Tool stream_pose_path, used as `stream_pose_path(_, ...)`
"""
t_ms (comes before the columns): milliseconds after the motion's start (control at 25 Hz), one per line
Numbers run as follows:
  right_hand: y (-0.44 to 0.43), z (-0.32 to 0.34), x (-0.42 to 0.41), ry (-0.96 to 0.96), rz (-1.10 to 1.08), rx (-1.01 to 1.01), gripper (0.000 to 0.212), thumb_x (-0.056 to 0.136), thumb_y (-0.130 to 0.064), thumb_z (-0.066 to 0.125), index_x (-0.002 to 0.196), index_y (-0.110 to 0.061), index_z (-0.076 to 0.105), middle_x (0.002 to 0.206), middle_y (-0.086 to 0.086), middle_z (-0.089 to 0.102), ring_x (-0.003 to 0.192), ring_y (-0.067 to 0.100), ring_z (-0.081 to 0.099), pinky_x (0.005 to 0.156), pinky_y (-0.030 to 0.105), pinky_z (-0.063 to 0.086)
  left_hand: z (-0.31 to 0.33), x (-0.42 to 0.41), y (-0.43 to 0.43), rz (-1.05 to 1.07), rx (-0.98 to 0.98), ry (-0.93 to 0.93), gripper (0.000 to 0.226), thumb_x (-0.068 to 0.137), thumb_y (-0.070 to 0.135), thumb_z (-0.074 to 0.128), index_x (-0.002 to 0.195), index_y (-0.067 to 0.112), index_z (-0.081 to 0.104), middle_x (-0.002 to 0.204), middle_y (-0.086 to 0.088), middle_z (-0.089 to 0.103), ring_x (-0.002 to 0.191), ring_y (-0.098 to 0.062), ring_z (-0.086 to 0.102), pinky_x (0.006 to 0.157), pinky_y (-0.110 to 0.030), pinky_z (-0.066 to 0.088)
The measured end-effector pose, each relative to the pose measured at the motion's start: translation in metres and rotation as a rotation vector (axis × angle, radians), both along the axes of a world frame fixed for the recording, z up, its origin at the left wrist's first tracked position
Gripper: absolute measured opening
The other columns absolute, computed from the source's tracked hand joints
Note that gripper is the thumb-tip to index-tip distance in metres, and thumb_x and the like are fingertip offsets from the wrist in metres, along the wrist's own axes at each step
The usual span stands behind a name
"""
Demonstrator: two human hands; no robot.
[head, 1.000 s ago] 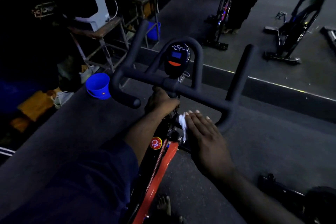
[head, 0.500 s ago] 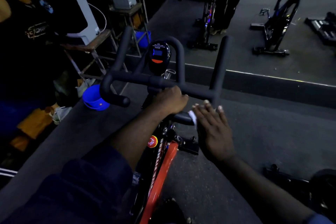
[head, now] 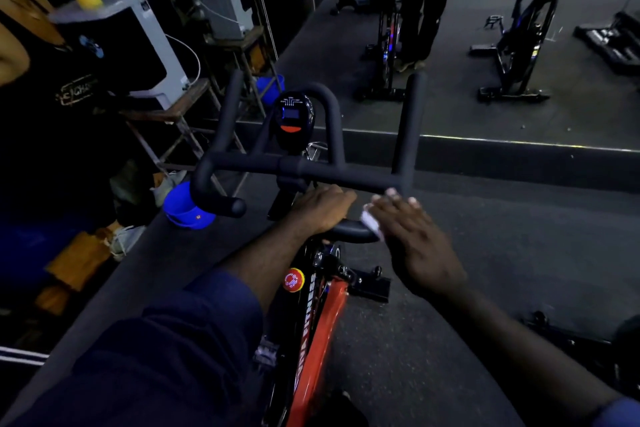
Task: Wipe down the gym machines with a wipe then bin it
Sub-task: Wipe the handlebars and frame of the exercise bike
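Head view: the exercise bike's black handlebar (head: pixel 311 173) runs left to right across the middle, with a small console (head: pixel 293 121) standing on it showing a blue screen and an orange patch. The left hand (head: pixel 323 210) reaches in from the near left, its fingers curled over the near bar end (head: pixel 351 231), a short curved black piece just below the handlebar. The right hand (head: pixel 419 243) lies just to its right with fingers (head: pixel 393 208) straight and flat, pressing the white wipe (head: pixel 371 221) against the tip of that bar end. Nearer the camera are the bike's red frame (head: pixel 322 326) and a red knob (head: pixel 293 280). A blue bucket (head: pixel 185 210) sits on the floor at left. Further bikes (head: pixel 519 45) stand at far right.
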State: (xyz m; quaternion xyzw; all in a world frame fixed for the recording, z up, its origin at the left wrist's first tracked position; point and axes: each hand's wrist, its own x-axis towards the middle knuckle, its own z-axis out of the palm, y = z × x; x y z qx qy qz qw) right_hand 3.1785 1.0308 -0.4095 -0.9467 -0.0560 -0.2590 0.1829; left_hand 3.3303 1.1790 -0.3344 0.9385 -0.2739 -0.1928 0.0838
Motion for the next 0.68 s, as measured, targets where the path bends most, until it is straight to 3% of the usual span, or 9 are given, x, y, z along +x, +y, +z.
stream_pose_path(80, -0.023, 0.008, -0.002, -0.041, -0.138, 0.090, 0.043, 0.108, -0.018, 0.042, 0.147, -0.021, 0.058, 0.167, 0.012, 0.031, 0.157, 0.032, 0.022, 0.125, 0.047, 0.025, -0.004, 0.002, -0.001, 0.009, -0.029, -0.013, 0.037, 0.109, 0.035, 0.035, 0.089, 0.016, 0.059, 0.125, -0.019, 0.066, 0.114, -0.037, 0.062, 0.096, -0.042, 0.049)
stream_pose_path(120, -0.024, 0.011, -0.002, -0.038, -0.146, 0.109, 0.041, 0.106, -0.013, 0.049, 0.144, -0.023, 0.061, 0.164, 0.013, 0.034, 0.152, 0.036, 0.031, 0.120, 0.044, 0.032, -0.006, 0.003, -0.001, 0.012, -0.024, -0.016, 0.036, 0.108, 0.037, 0.034, 0.085, 0.018, 0.055, 0.124, -0.018, 0.066, 0.113, -0.036, 0.062, 0.096, -0.042, 0.049)
stream_pose_path(200, -0.022, 0.016, 0.010, -0.029, -0.133, 0.084, 0.040, 0.102, -0.009, 0.057, 0.137, -0.026, 0.065, 0.142, 0.009, 0.048, 0.126, 0.038, 0.051, 0.101, 0.041, 0.046, -0.007, 0.003, -0.001, 0.001, -0.004, -0.048, 0.032, 0.108, 0.035, 0.034, 0.088, 0.019, 0.053, 0.125, -0.018, 0.066, 0.115, -0.037, 0.062, 0.097, -0.042, 0.049)
stream_pose_path(320, -0.024, 0.027, 0.035, -0.059, -0.200, 0.166, 0.039, 0.095, -0.007, 0.067, 0.132, -0.019, 0.069, 0.115, 0.009, 0.056, 0.099, 0.033, 0.055, 0.084, 0.038, 0.049, -0.003, 0.001, 0.000, -0.013, -0.007, -0.084, 0.038, 0.108, 0.036, 0.036, 0.102, 0.012, 0.065, 0.124, -0.019, 0.067, 0.116, -0.037, 0.062, 0.097, -0.042, 0.049)
stream_pose_path(440, 0.005, 0.016, 0.019, -0.010, -0.098, 0.032, 0.037, 0.093, -0.013, 0.058, 0.127, -0.018, 0.071, 0.113, 0.010, 0.060, 0.095, 0.032, 0.051, 0.081, 0.040, 0.047, -0.007, 0.000, 0.000, -0.005, -0.035, -0.086, 0.024, 0.109, 0.026, 0.040, 0.116, 0.012, 0.060, 0.130, -0.020, 0.062, 0.121, -0.040, 0.061, 0.093, -0.043, 0.049)
stream_pose_path(520, 0.007, 0.021, 0.006, -0.002, 0.014, -0.003, 0.043, 0.092, -0.019, 0.046, 0.127, -0.018, 0.070, 0.114, 0.010, 0.059, 0.097, 0.030, 0.050, 0.083, 0.039, 0.046, -0.011, 0.003, 0.000, -0.005, -0.054, -0.081, 0.020, 0.108, 0.024, 0.041, 0.115, 0.014, 0.058, 0.130, -0.021, 0.061, 0.121, -0.041, 0.060, 0.091, -0.043, 0.049)
stream_pose_path(680, -0.018, 0.023, 0.025, -0.020, -0.254, 0.268, 0.038, 0.091, -0.014, 0.055, 0.121, -0.027, 0.074, 0.107, 0.005, 0.054, 0.095, 0.027, 0.052, 0.083, 0.039, 0.048, -0.013, 0.007, -0.002, -0.038, 0.024, -0.093, 0.027, 0.107, 0.031, 0.035, 0.095, 0.018, 0.054, 0.129, -0.020, 0.063, 0.119, -0.037, 0.059, 0.084, -0.039, 0.039)
